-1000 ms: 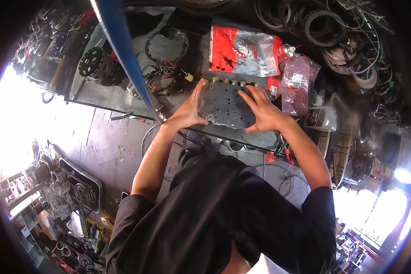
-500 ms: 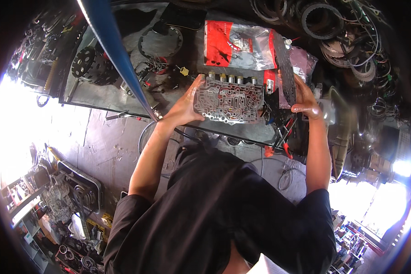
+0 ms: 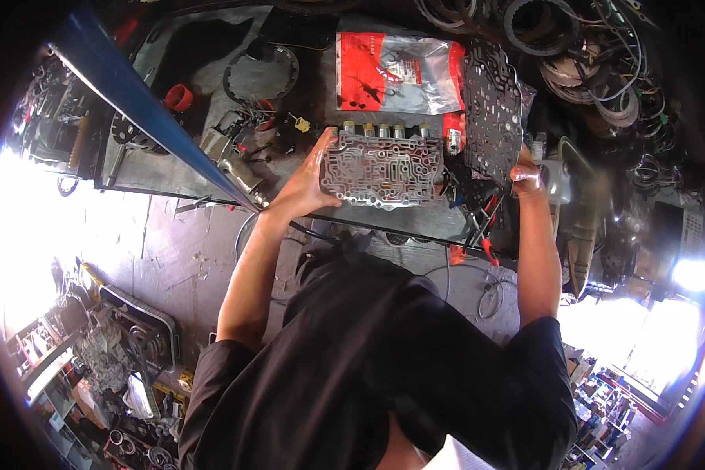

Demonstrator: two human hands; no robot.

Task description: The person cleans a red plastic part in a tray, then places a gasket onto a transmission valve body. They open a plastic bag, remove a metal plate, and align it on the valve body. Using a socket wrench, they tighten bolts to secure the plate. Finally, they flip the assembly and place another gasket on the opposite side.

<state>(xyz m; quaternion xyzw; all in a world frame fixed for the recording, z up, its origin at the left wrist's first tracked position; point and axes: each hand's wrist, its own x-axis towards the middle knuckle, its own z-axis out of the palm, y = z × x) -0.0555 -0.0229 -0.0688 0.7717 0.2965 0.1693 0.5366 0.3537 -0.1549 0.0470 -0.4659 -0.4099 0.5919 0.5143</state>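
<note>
A silver valve body [image 3: 380,171] with winding channels lies on the dark workbench [image 3: 247,149]. Several cylindrical solenoids [image 3: 384,131] stick out along its far side. My left hand [image 3: 304,186] grips its left end, thumb on the near edge and fingers toward the far corner. To the right, my right hand [image 3: 528,174] holds a dark separator plate [image 3: 493,117] by its lower right edge. The plate stands tilted beside the valve body, its hole-filled face showing. Some right-hand fingers are hidden behind it.
Behind the valve body lies a red and clear plastic bag [image 3: 399,74]. Red-handled pliers [image 3: 489,249] rest at the bench's front right. A blue pole [image 3: 149,117] slants across the left. Ring-shaped parts [image 3: 540,27] and cables crowd the far right.
My right hand has turned the separator plate from nearly edge-on to showing its broad face. The left hand keeps its hold on the valve body. The whole view has shifted slightly.
</note>
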